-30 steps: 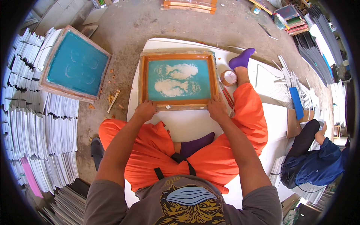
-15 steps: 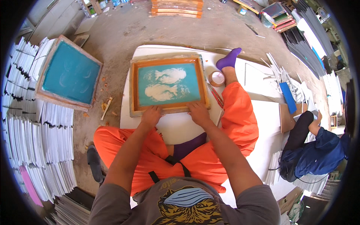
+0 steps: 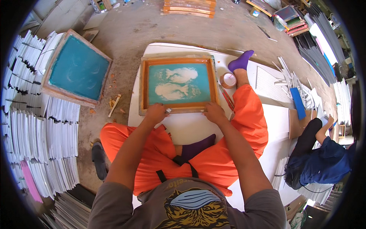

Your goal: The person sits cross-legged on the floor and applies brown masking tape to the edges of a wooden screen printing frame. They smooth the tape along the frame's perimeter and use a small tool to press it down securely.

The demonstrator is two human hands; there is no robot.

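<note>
Both hands, left hand (image 3: 155, 113) and right hand (image 3: 214, 113), press flat and open on the frame (image 3: 178, 84), nothing lifted yet

A screen-printing workshop, by every sign: wooden-framed teal mesh screens (image 3: 178, 84) on a white board (image 3: 190, 128) over bare concrete floor (image 3: 152, 30), stacked printed sheets (image 3: 34, 133) alongside, spare frames (image 3: 189, 7) piled behind.

Printing frame (image 3: 178, 84) lies on board (image 3: 183, 126), far of seated person's lap | left hand (image 3: 155, 113) and right hand (image 3: 214, 113) rest on frame's near edge | tape roll (image 3: 228, 80) just right of frame | second frame (image 3: 76, 68) far left, on paper stacks (image 3: 38, 145) | another person (image 3: 324, 160) near right
</note>
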